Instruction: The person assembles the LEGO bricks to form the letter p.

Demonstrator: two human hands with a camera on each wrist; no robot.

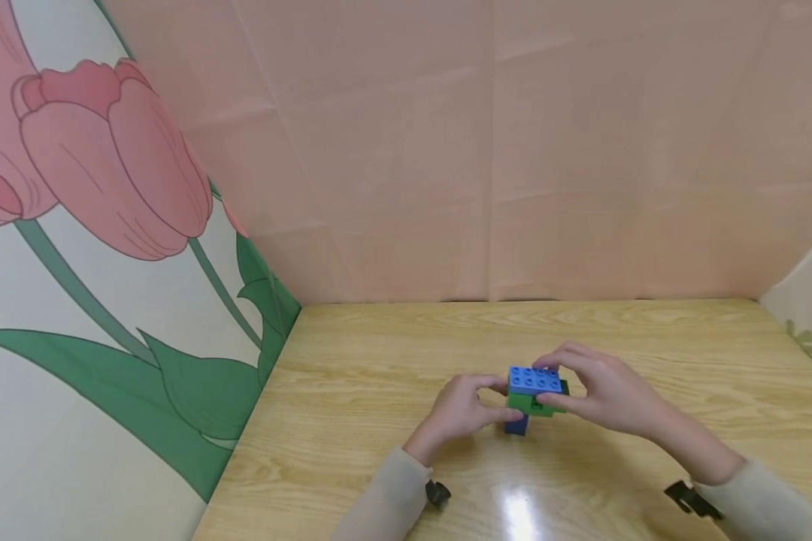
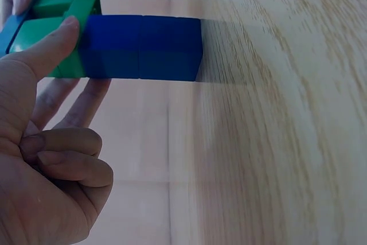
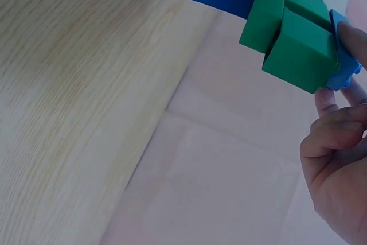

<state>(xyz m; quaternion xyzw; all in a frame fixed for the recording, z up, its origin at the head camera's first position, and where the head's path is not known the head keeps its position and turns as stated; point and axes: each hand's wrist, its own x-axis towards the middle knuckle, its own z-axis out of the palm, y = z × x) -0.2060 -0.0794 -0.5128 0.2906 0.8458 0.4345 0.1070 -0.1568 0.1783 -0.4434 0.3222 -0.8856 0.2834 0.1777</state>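
Note:
A stack of toy building bricks stands upright on the table. Its base is a column of dark blue bricks (image 2: 143,50), its middle is made of green bricks (image 3: 301,50), and a flat lighter blue brick (image 1: 534,381) with round studs lies on top. My left hand (image 1: 459,409) pinches the green part from the left, thumb on the near face and fingers behind. From the right, my right hand (image 1: 612,387) holds the lighter blue brick between thumb and fingers. In the right wrist view a narrow slanted gap shows between that brick and the green ones.
The wooden table (image 1: 352,361) runs back to a pinkish cloth backdrop (image 1: 392,188). A panel with large printed tulips (image 1: 122,158) borders the left side, and a pale panel (image 1: 808,300) the right. Dark clips (image 1: 693,500) sit at both sleeve cuffs.

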